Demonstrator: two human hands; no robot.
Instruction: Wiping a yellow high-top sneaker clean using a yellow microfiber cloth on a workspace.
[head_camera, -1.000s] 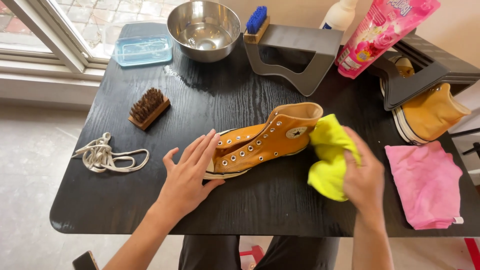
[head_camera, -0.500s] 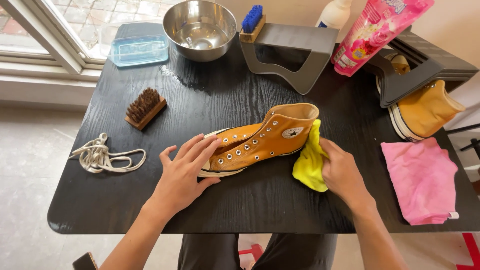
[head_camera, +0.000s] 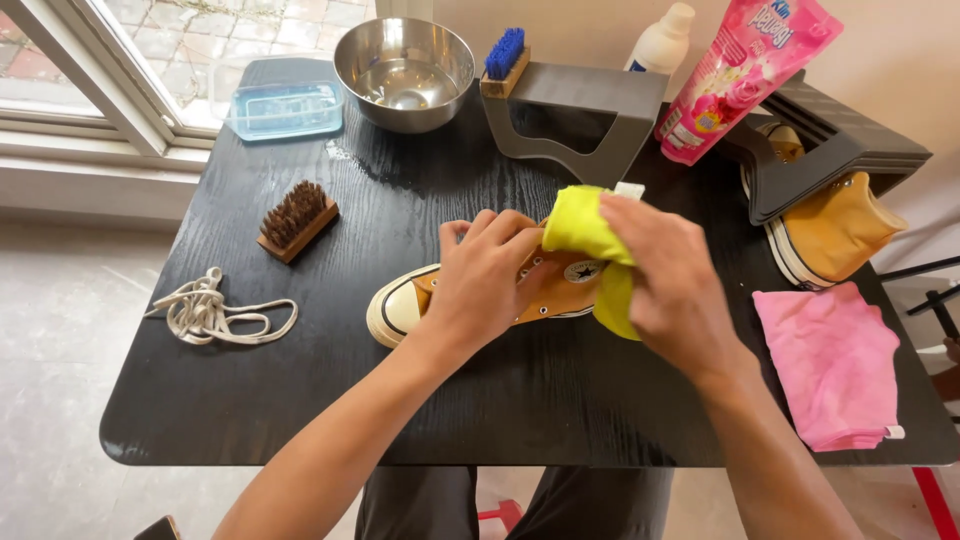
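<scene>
On the black table (head_camera: 300, 400), near its middle, lies one orange high-top sneaker (head_camera: 560, 290) on its side, white toe cap pointing left. The left hand (head_camera: 480, 285) lies over the sneaker's middle, its fingers (head_camera: 500, 228) curled down onto the upper and holding it. The right hand (head_camera: 670, 275) presses one yellow cloth (head_camera: 580, 225) against the ankle end of the sneaker, fingers closed on the cloth, part of which hangs below the palm.

A second orange sneaker (head_camera: 835, 230) sits at the far right, partly under a dark grey stand (head_camera: 830, 140). Another grey stand (head_camera: 580, 115) is at the far middle, with one blue-bristled brush (head_camera: 503, 60) on its left end. One brown-bristled wooden brush (head_camera: 295, 218) lies to the left, and nearer, one bundle of white laces (head_camera: 215, 312). Along the far edge are one steel bowl (head_camera: 405, 60) and one clear blue plastic container (head_camera: 285, 108). One white bottle (head_camera: 662, 40) and one pink pouch (head_camera: 740, 70) stand far right of the middle stand. One pink cloth (head_camera: 835, 365) lies near the right edge.
</scene>
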